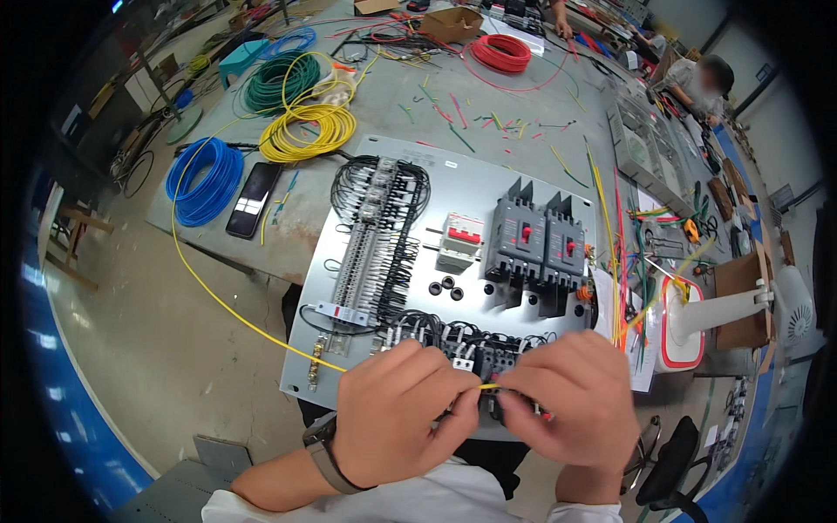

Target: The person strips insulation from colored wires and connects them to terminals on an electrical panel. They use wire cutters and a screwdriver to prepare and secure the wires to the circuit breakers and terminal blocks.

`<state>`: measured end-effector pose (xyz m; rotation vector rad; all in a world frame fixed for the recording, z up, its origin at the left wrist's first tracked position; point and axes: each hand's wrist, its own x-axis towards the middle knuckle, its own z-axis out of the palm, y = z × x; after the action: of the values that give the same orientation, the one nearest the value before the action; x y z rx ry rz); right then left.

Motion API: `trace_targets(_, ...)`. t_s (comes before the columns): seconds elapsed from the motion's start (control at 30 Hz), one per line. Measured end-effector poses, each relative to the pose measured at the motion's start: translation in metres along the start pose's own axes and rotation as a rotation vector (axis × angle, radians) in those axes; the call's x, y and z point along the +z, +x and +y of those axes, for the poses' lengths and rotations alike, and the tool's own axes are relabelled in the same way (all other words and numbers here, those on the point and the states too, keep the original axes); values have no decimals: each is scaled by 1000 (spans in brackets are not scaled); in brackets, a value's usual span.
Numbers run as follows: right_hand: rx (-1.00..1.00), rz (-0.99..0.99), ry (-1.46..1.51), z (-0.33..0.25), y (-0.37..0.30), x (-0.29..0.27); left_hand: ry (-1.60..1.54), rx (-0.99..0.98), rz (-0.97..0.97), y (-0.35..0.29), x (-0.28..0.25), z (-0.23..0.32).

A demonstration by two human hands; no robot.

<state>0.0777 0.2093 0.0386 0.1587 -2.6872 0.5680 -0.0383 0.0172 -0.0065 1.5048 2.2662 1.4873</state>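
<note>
Between my two hands runs a yellow wire, a short length of it showing at the fingertips. My left hand is closed on the wire, thumb against fingers. My right hand pinches it close by. From my left hand the wire trails left and up to a yellow coil. Both hands are over the near edge of a metal mounting plate. Partly hidden behind them is a row of black contactors with black wiring. Farther back on the plate stand two dark circuit breakers and a small red-switched breaker.
Blue, green and red wire coils lie on the grey table, with a phone and scattered wire offcuts. A white fan stands at the right. Another person sits at the far right.
</note>
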Motion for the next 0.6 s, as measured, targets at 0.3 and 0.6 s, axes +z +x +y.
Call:
trace_targets(0.3,-35,21,36,41,5,13,-19,-26,-18,32,23,-4)
trace_targets(0.6,-27,-106,-34,132,10,-9,-64,-300,-177,37,21,-35)
